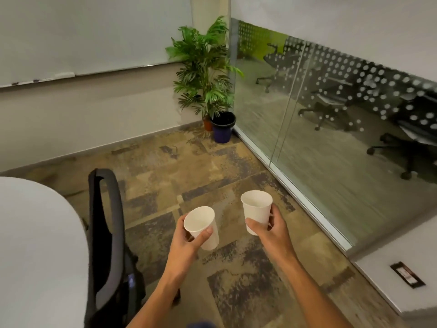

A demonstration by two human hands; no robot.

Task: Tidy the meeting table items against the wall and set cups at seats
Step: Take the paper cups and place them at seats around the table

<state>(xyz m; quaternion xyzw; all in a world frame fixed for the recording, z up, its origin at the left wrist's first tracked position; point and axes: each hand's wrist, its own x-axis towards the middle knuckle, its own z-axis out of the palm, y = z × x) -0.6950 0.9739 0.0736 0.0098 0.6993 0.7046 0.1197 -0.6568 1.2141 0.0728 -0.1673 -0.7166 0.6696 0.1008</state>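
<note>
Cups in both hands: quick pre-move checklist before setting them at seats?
1. Left hand grips the left cup: ok, fingers wrapped round it.
2. Right hand grips the right cup: ok.
3. Cups upright: not ok, both lean a little, the left one more.
4. Cups empty: cannot tell; only part of each inside shows, no liquid seen.
5. Table in reach: ok, its bare white edge lies at the left.
6. Path to the table: not ok, the black chair stands between hands and table.
</note>
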